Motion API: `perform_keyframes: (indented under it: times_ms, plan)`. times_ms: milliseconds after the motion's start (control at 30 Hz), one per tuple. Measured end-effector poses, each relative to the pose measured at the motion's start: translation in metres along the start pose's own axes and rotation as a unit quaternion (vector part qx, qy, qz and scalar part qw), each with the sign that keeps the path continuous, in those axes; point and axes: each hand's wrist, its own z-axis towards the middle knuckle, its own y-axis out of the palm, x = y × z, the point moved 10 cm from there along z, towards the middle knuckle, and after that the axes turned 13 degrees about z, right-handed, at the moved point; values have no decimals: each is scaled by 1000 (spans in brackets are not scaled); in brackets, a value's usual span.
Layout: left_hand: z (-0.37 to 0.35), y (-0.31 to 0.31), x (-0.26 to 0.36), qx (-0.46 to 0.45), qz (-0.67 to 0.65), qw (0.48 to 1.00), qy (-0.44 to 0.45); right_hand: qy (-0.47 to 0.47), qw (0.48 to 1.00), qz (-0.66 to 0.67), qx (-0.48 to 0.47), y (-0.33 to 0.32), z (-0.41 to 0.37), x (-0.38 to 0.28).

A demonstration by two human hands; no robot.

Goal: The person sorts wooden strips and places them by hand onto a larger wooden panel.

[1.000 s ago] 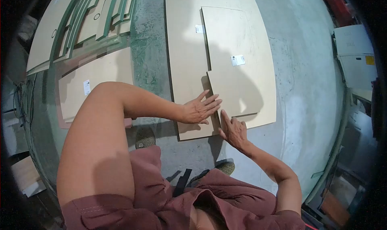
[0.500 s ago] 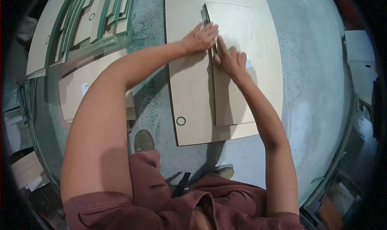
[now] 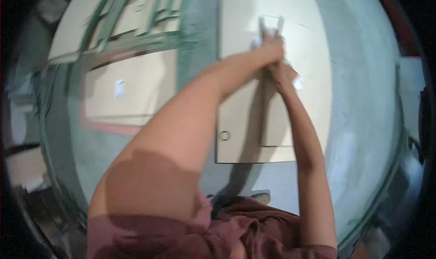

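- The grey-green floor (image 3: 368,123) spreads under everything.
- A large pale board (image 3: 240,118) lies on it, in front of the person.
- Green-edged pale pieces (image 3: 125,20) lie close together at the upper left.
- A smaller board (image 3: 276,120) rests flat on the large one, right of its middle, beneath the hands.
- Another pale board (image 3: 145,82) lies to the left, below the green-edged pieces.
- The left hand (image 3: 274,49) reaches farthest; the right hand (image 3: 280,73) is just nearer the person, the two overlapping in view. Blur hides their fingers; whether they pinch or press cannot be told.
- A white label (image 3: 119,88) marks the left-hand board.
- A dark ring (image 3: 225,135) marks the large board's near left corner.
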Motion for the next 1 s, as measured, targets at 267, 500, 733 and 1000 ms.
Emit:
perform_keyframes:
  times_ms: [267, 500, 733, 1000]
  plan:
    - [-163, 2, 43, 73, -121, 990, 8, -64, 998, 0, -16, -14, -138, 6]
    - [-360, 42, -117, -62, -289, 931, -213, -125, 974, 178, -65, -17, -190, -11]
    - [-564, 134, -125, -132, -653, 457, -589, -332, 933, 94, -103, 12, -209, -153]
    - [-480, 171, -48, -4, -816, 205, -541, -376, 918, 33, -121, 64, -187, -207]
